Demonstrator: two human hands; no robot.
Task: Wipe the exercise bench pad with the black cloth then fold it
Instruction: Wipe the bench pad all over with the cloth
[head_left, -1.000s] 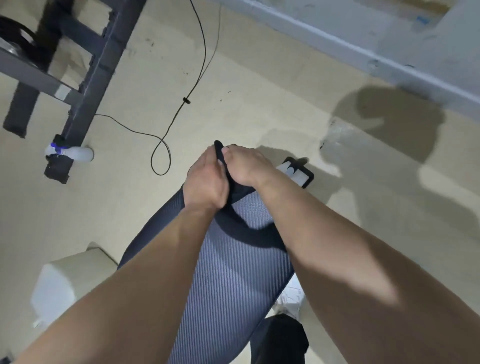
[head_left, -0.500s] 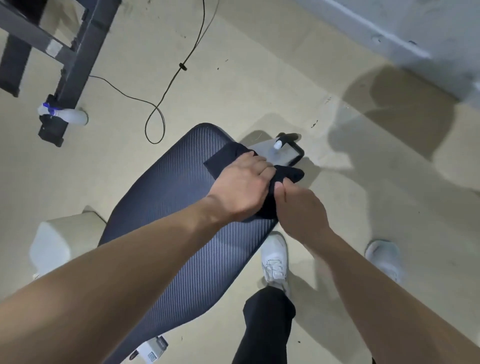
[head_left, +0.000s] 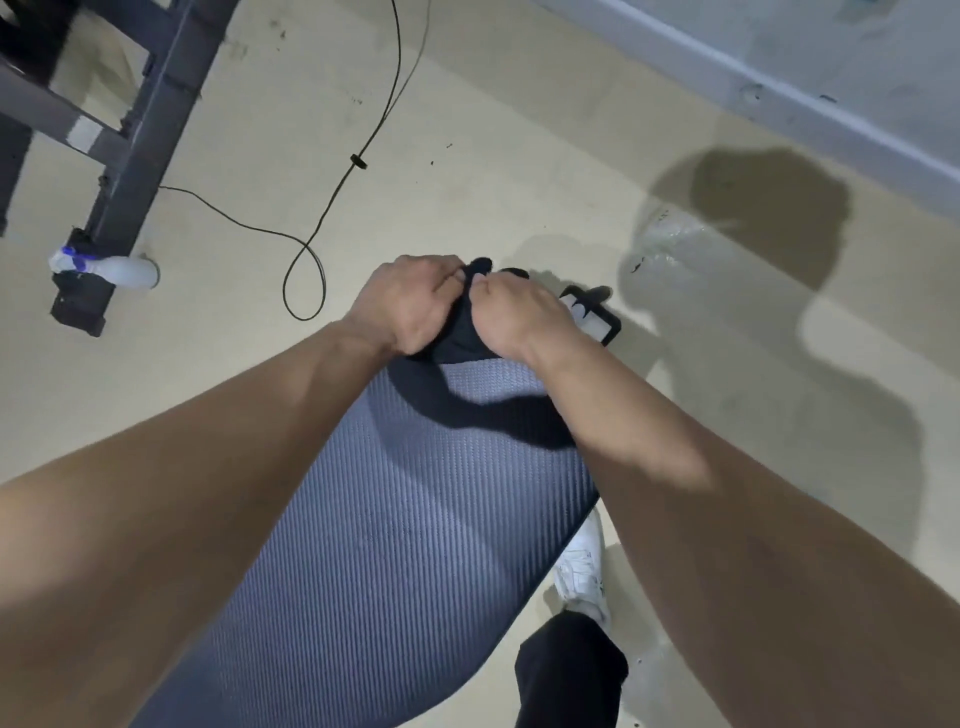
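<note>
The left hand (head_left: 410, 304) was closed on one side of the black cloth (head_left: 460, 332), the right hand (head_left: 519, 317) on the other. The cloth was held bunched between them, above the far end of the bench pad (head_left: 395, 519), which extended beneath both forearms. The cloth was judged light, soft and limp, likely to sag and slip; its corners or edges were best pinched for folding.

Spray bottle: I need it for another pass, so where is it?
In the head view the spray bottle lies on its side on the floor at far left, against the foot of the dark metal frame, left of the looped cable.
</note>
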